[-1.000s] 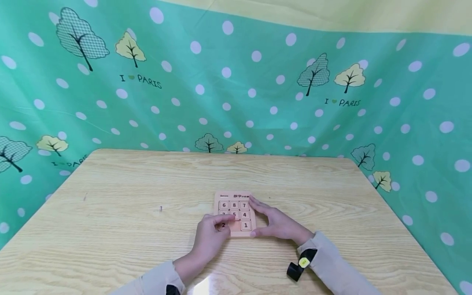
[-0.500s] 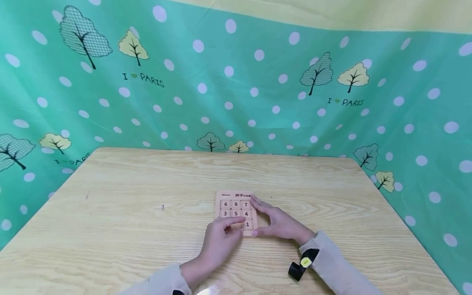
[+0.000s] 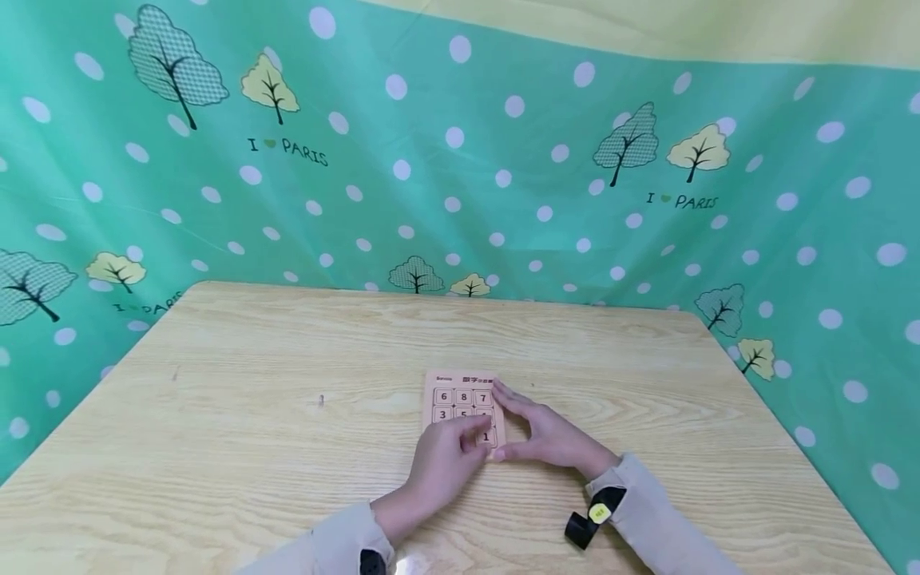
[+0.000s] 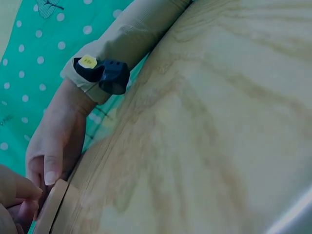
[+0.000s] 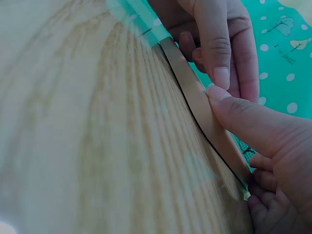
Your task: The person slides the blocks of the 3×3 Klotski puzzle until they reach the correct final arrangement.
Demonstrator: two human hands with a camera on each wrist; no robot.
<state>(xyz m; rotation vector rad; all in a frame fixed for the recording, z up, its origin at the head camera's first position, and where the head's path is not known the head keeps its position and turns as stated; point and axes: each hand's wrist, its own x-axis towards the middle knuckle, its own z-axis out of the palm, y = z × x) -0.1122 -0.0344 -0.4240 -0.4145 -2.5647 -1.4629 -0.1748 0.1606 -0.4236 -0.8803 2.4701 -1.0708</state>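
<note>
A pink sliding number puzzle (image 3: 429,399) lies on the table, its tiles marked with black digits. Tiles 6, 8 and 7 form the top row in the head view. My left hand (image 3: 447,463) reaches over the lower part, index fingertip at the 4 tile (image 3: 483,414) and thumb near the bottom edge by the 1 tile (image 3: 486,437). It hides the rest of the bottom row. With my right hand (image 3: 549,435) I hold the board's right side, fingers along the upper right edge and thumb (image 5: 243,114) at the lower right corner.
The wooden table (image 3: 251,447) carries a small dark mark (image 3: 321,400) left of the puzzle. Behind it hangs a green dotted cloth (image 3: 431,192) printed with trees. Black straps (image 3: 600,511) circle the wrists over pale sleeves.
My left hand has moved right across the board, its index finger going from the 5 tile toward the 4 and 1 tiles. The right hand keeps its hold; the head view has shifted slightly.
</note>
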